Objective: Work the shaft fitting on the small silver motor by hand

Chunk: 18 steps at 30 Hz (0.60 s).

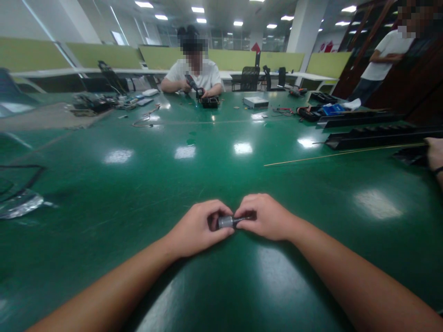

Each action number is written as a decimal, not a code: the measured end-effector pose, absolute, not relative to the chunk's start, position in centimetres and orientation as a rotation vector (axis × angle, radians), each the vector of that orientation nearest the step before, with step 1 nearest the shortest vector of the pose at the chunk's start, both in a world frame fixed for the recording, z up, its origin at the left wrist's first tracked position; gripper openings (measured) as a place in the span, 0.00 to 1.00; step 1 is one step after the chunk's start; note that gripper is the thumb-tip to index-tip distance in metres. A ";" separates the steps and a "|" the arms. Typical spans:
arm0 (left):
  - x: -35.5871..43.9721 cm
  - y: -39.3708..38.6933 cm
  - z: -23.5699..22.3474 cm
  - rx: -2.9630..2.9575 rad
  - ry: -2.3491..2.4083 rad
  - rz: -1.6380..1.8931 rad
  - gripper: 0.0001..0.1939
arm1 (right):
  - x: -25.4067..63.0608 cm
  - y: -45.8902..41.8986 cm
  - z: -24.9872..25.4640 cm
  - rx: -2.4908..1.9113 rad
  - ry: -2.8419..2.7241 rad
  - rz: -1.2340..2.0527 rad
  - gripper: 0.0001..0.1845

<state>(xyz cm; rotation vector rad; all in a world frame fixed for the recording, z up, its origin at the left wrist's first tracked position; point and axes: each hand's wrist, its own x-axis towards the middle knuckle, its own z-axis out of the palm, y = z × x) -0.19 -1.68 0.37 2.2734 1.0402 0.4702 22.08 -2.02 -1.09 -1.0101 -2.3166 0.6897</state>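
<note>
Low in the middle of the head view, both my hands grip one small grey-and-black cylindrical part point(226, 222), held lengthwise just above the green table. My left hand point(202, 227) curls its thumb and fingers around the wider grey end. On the narrower dark end, my right hand point(265, 217) pinches with thumb and fingertips. The fingertips of the two hands nearly meet. Its exact kind cannot be made out, and its ends are partly hidden by my fingers.
Across the green table point(214, 180), a person point(194, 76) handles a black device. A thin rod point(297, 160) and black rails point(367, 138) lie right, near another person's hand point(434, 154). Clutter point(97, 103) sits far left, a silver box point(256, 102) at the back, clear plastic point(22, 205) left.
</note>
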 end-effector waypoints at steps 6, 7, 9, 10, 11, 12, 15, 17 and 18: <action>-0.2 -1.7 0.1 2.250 1.054 0.451 0.12 | 23.5 -1.8 -0.4 -1.130 -2.313 0.771 0.06; -0.2 -1.7 0.1 2.252 1.055 0.451 0.12 | 23.8 -1.8 -0.3 -1.150 -2.315 0.780 0.06; -0.3 -1.7 0.1 2.253 1.057 0.452 0.12 | 24.2 -1.7 -0.1 -1.185 -2.314 0.799 0.06; -0.3 -1.7 0.1 2.253 1.056 0.451 0.12 | 24.4 -1.6 0.0 -1.202 -2.310 0.809 0.06; -0.3 -1.7 0.1 2.252 1.055 0.449 0.12 | 24.6 -1.6 0.0 -1.218 -2.306 0.821 0.06; -0.3 -1.7 0.1 2.251 1.056 0.448 0.12 | 24.7 -1.6 0.0 -1.231 -2.302 0.835 0.06; -0.3 -1.7 0.1 2.248 1.061 0.442 0.13 | 24.9 -1.5 0.0 -1.260 -2.285 0.870 0.06; -0.4 -1.8 0.1 2.244 1.064 0.441 0.13 | 25.0 -1.4 0.1 -1.271 -2.276 0.881 0.07; -0.4 -1.8 0.0 2.244 1.061 0.441 0.13 | 25.0 -1.4 0.1 -1.271 -2.276 0.884 0.07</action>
